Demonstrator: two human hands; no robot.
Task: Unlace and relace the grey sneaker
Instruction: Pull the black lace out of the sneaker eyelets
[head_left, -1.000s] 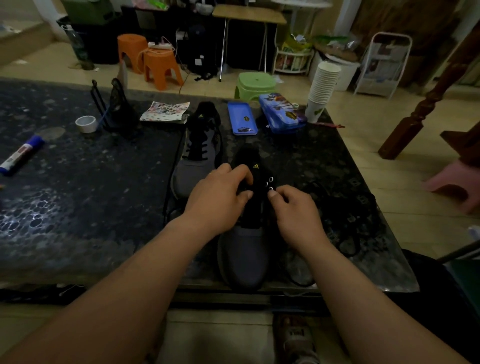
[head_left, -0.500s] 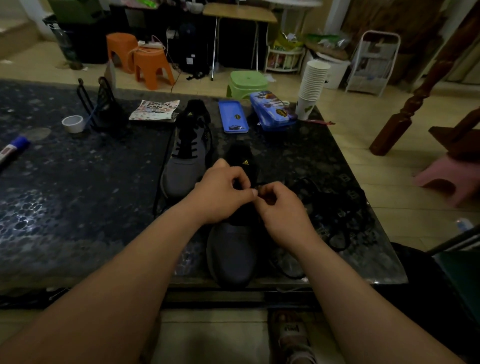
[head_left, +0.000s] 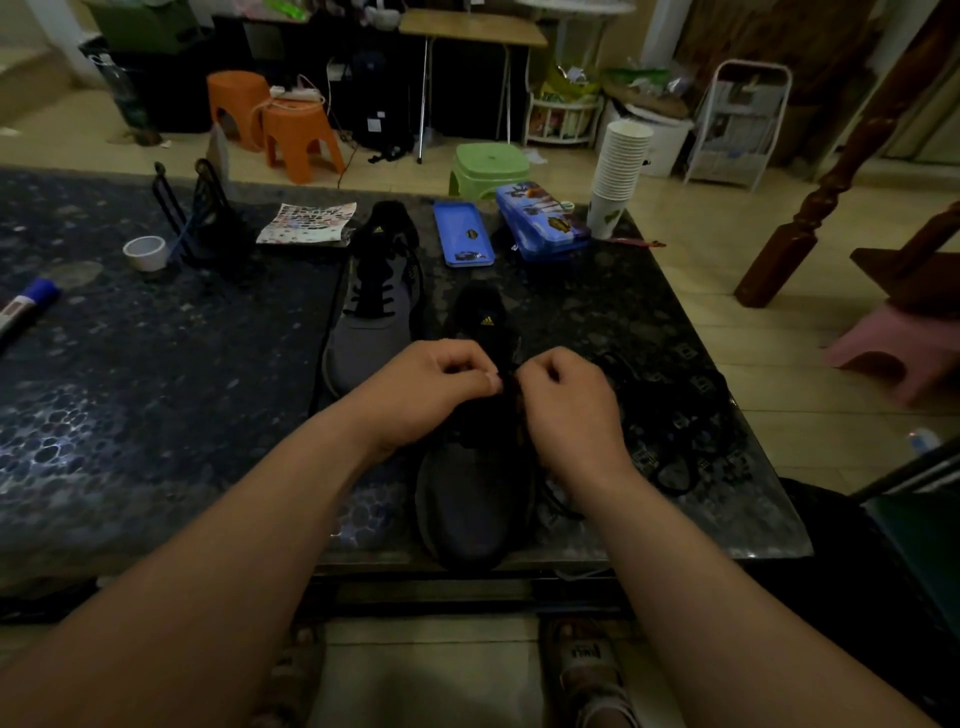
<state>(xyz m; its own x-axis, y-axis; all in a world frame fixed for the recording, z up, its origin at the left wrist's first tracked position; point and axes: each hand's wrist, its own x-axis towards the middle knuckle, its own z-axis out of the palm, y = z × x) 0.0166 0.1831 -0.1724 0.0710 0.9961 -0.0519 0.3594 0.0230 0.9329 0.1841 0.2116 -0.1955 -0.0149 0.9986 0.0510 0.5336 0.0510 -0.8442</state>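
– Head view: where's the sneaker (head_left: 475, 499)?
– On the tabletop (head_left: 156, 364), its toe at the near edge.
– And the grips?
– Left grip (head_left: 431, 389) and right grip (head_left: 566, 405) sit over the sneaker's middle with fingers curled. Each pinches the lace (head_left: 670, 415) there, fingertips nearly touching.
– The rest of the lace?
– Heaped just right of the sneaker. A second sneaker (head_left: 371, 312) lies beyond it to the left, apart.
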